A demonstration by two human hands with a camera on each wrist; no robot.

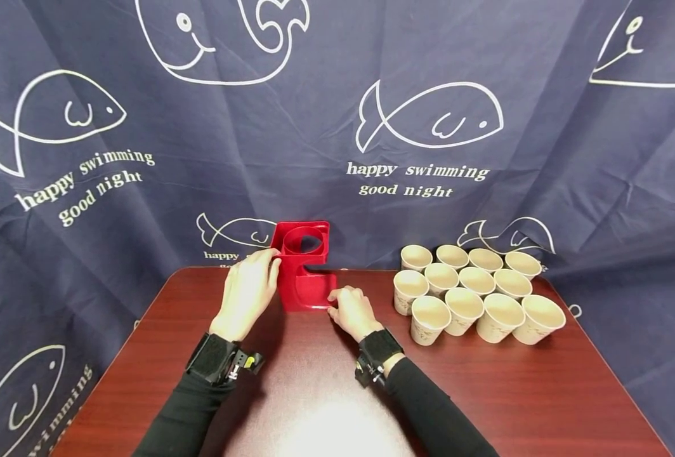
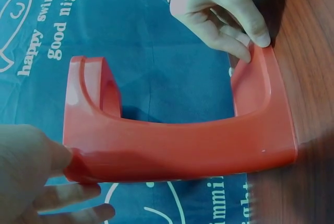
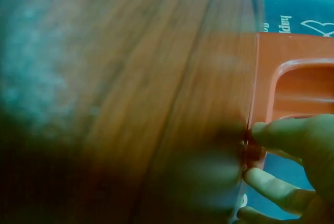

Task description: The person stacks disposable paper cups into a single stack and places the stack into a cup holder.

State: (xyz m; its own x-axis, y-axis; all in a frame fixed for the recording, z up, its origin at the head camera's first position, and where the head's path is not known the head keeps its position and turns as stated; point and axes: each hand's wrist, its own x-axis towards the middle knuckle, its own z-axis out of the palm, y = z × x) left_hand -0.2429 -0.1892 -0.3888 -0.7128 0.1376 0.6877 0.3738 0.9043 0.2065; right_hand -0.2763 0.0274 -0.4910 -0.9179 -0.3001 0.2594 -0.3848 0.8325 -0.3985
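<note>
A red plastic C-shaped stand (image 1: 293,279) is upright at the back of the table, with a round ring in its top arm and a flat base below. My left hand (image 1: 247,289) grips its upper left edge; in the left wrist view that hand (image 2: 31,174) has some fingers reaching past the edge of the stand (image 2: 177,145). With thumb and fingers, my right hand (image 1: 356,311) pinches the right end of the base. The right wrist view shows the right hand's fingertips (image 3: 258,130) at the base's edge.
Several beige paper cups (image 1: 500,317) stand mouth up in rows on the right of the reddish-brown table (image 1: 314,368). A dark blue curtain (image 1: 326,158) with white fish drawings hangs right behind the table's far edge.
</note>
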